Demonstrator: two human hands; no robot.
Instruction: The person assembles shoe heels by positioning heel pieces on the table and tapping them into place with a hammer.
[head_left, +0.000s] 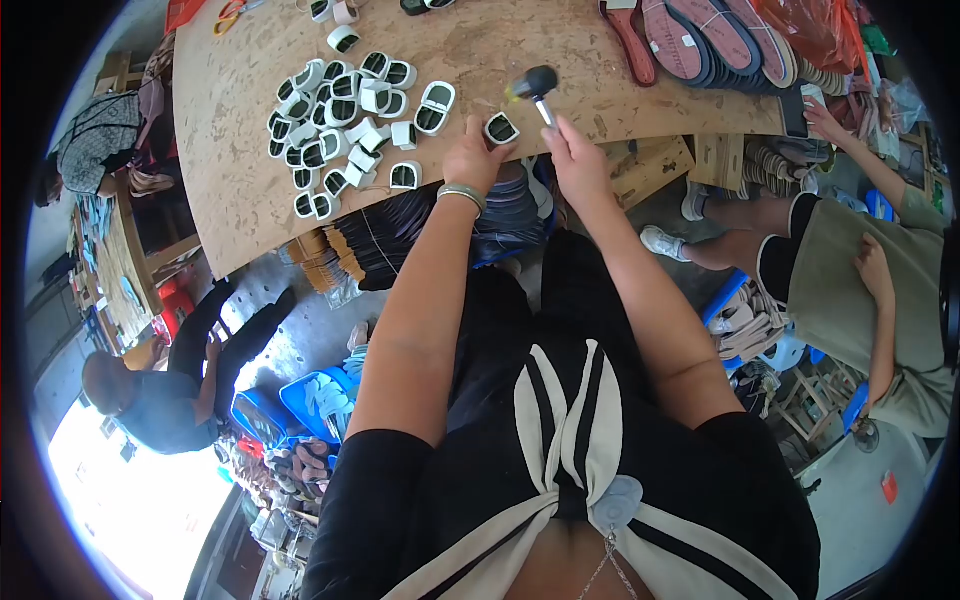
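Note:
A white-rimmed buckle-like piece (502, 128) with a dark green inside lies near the table's front edge. My left hand (472, 158) is beside it, thumb and forefinger apart, the thumb close to its lower edge; whether they touch I cannot tell. Raised just to the right, my right hand (580, 165) is closed around the handle of a small hammer (540, 82). The hammer has a black end and a blurred yellowish end. Left of my hands, a loose heap of similar white pieces (343, 110) covers part of the wooden table; a double-opening piece (434, 108) lies nearest.
Pinkish soles (672, 42) are stacked at the table's back right, near a dark phone-like object (793, 112) by another person's hand (825, 122). Orange scissors (230, 14) lie back left. Dark stacked sheets (385, 235) sit under the table edge. Another person (150, 405) sits at left.

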